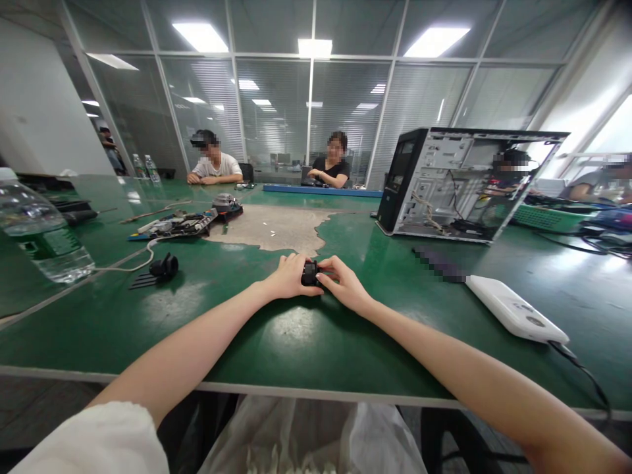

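Observation:
Near the middle of the green table (296, 342), my left hand (290, 276) has its fingers wrapped round a small black part (310, 273). From the other side my right hand (343, 283) pinches the right edge of the same part with thumb and forefinger. The underside of the part is hidden by my fingers. To the left lies another black piece (164, 266) with thin dark prongs. Just beyond my hands is a bare, greyish worn patch (276, 227) with a few small white bits on it.
An open computer case (412, 181) stands at the back right, with a white power bank (516, 308) and cable nearer. Circuit boards (180, 225) lie back left; a water bottle (47, 240) is far left. People sit across the table; a green basket (553, 217) is far right.

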`<state>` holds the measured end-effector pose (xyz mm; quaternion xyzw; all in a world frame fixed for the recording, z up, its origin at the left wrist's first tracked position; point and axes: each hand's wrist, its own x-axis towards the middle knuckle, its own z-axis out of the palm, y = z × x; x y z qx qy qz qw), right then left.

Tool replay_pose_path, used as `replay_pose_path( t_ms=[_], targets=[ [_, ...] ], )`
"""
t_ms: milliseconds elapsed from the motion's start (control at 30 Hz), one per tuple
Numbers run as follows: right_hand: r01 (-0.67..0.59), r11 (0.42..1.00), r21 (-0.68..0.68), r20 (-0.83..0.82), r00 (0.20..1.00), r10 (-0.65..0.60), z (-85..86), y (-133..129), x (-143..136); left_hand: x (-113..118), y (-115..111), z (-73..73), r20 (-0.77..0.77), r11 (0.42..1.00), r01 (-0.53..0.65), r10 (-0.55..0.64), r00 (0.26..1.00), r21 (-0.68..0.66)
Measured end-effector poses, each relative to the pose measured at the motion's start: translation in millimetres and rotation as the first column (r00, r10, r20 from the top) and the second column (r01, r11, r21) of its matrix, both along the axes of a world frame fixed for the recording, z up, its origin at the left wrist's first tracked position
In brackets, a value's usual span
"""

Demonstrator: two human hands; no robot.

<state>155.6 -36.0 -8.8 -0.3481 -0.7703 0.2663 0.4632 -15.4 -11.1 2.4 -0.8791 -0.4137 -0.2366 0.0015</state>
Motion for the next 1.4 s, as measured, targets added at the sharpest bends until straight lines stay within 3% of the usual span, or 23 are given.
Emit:
replay_pose_path(
  t_ms=[233,333,433,700,933,1100,1267,1400],
  targets=[
    [-0.007,0.997,-0.081,0.057,0.998,0.012,0.2,-0.7,1.3,-0.3,1.3,-0.5,0.006,1.000,0.003,-0.003,1.000,-0.004],
    [-0.048,0.998,-0.039,0.010,0.999,0.048,0.9,-2.0,0.5,0.3,0.6,-0.2,0.007,1.000,0.004,-0.004,1.000,-0.003],
    [-0.019,1.000,-0.010,-0.008,1.000,0.019,1.1,-0.9,-0.4,0.7,-0.2,0.6,0.005,1.000,-0.002,0.002,1.000,-0.013],
    [0.019,0.996,-0.082,0.069,0.998,-0.014,1.7,-0.3,1.7,0.5,-0.3,1.5,0.000,1.000,0.002,-0.002,1.000,-0.006],
    [-0.018,1.000,-0.006,0.022,1.000,0.018,1.9,-2.4,0.4,-0.1,0.3,-0.3,-0.012,1.000,0.014,-0.013,1.000,0.026],
    [0.022,0.998,-0.059,0.028,0.999,-0.021,0.7,-0.2,1.1,0.1,2.0,-1.3,-0.005,1.000,0.017,-0.017,1.000,0.023],
    [-0.074,0.995,-0.062,-0.032,0.997,0.072,1.2,-1.6,1.6,0.4,2.7,-2.5,-0.007,1.000,0.011,-0.010,1.000,0.023],
    [-0.038,0.998,-0.053,-0.048,0.998,0.036,1.3,-0.6,1.1,0.8,2.3,-2.2,0.001,1.000,0.012,-0.012,1.000,0.017]
  ],
)
